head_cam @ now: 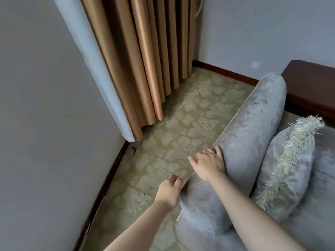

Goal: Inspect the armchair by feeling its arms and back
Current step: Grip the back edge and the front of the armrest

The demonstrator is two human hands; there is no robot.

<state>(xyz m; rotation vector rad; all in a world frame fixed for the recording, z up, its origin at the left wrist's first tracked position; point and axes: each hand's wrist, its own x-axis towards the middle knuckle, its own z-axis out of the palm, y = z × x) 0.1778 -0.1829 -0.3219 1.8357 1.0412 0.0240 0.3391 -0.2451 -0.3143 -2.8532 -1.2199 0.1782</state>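
We have the armchair [250,127] on our right, its padded roll running away from us. Our right hand [208,163] lies on the roll's left side. Our left hand [169,192], nearer us, seems to touch its outer edge. A cushion [286,169] leans against the roll's right side. The curtain [145,60] hangs beyond the floor [181,115] on our left.

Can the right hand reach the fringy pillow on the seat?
Probably yes. The right hand rests on the armchair's padded arm, and the fringed cushion leans just on the other side of that arm, with nothing in between.
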